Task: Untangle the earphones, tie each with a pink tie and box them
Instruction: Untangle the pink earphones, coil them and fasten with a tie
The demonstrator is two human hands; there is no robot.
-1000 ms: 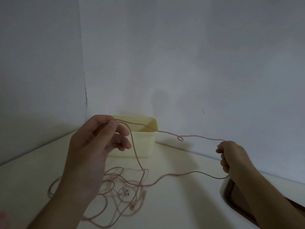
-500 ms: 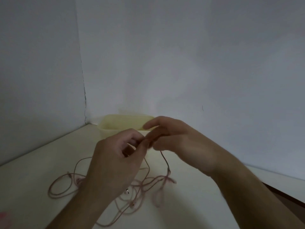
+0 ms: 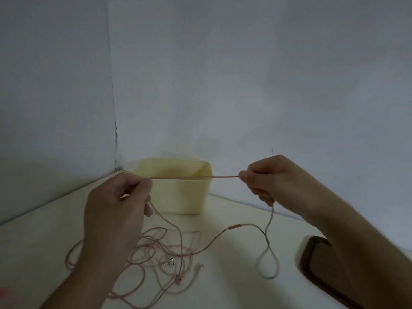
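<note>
The left hand (image 3: 116, 204) pinches a pink earphone cable (image 3: 194, 177) between thumb and curled fingers, and the right hand (image 3: 270, 179) pinches the same cable farther along, so a doubled stretch runs taut and level between them, in front of the yellow box (image 3: 178, 197). From the left hand the cable drops to a loose tangle of pink earphones (image 3: 156, 257) lying on the pale table (image 3: 234, 275), near the box and in front of it. From the right hand another length hangs down, forms a loop (image 3: 267, 262) above the table, and runs back through a small inline piece (image 3: 233, 227) toward the tangle. How many earphone sets the tangle holds cannot be told; the strands blur together in the dim light, and the left forearm covers part of them. A metal plug (image 3: 167, 262) and a pale earbud (image 3: 198, 267) show faintly. A pink smudge (image 3: 6, 296) at the lower left edge is cut off and unclear. A dark brown-rimmed object (image 3: 312, 262) at the right is partly hidden by the right forearm. No writing or brand is readable anywhere.
</note>
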